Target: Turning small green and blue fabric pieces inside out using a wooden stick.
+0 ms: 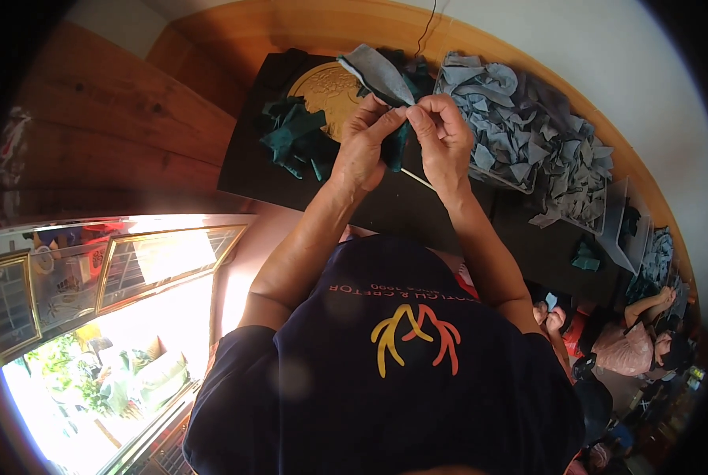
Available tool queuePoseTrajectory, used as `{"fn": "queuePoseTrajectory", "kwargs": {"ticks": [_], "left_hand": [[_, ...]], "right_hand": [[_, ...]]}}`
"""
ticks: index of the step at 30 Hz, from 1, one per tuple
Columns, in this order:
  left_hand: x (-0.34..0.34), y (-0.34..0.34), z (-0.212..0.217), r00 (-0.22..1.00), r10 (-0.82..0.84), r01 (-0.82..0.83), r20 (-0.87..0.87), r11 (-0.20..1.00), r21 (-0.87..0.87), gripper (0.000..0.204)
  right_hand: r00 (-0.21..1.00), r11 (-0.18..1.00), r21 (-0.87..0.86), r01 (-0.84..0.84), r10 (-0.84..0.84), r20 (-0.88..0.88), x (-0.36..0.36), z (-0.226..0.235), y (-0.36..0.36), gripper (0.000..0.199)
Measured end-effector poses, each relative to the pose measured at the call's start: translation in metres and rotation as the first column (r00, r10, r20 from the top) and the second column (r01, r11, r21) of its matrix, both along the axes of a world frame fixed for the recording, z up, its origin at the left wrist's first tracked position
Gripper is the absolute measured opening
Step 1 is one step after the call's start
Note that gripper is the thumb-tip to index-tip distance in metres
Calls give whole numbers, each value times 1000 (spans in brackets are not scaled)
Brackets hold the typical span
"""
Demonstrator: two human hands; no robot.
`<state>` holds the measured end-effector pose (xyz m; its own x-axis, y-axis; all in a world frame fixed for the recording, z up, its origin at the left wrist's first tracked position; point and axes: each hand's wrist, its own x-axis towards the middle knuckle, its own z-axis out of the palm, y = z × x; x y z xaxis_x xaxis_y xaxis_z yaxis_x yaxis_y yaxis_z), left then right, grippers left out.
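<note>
Above the dark table, both my hands meet on one grey-green fabric piece [379,73], pointed at its near end and layered along its left edge. My left hand [363,146] pinches its lower left side between thumb and fingers. At the tip, the thumb and forefinger of my right hand [443,138] are pressed together on the same piece. Dark green fabric pieces [295,134] lie in a heap left of my hands, partly over a round golden embossed plate [322,91]. A thin pale stick [417,180] lies below my hands.
A clear bin [520,188] heaped with grey-blue fabric pieces [489,103] stands right of my hands, beside another pile of grey pieces [572,182]. A small green scrap [585,255] lies farther right on the dark table [393,210]. Other people [627,344] sit at the right; a bright window is at lower left.
</note>
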<state>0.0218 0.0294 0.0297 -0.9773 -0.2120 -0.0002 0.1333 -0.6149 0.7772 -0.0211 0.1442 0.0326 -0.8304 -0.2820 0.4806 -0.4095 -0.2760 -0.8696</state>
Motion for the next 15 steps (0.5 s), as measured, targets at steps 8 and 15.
{"fn": "queuePoseTrajectory", "kwargs": {"ticks": [8,15], "left_hand": [[-7,5,-5,983,164,-171,-82,982,-86,9],[-7,-12,13,875,334,-470,-352,404,-785,16]], "right_hand": [[980,998,-12,-58,59,191,6,11,-3,12],[989,992,114,-58,42,139,-3,4,-1,11]]}}
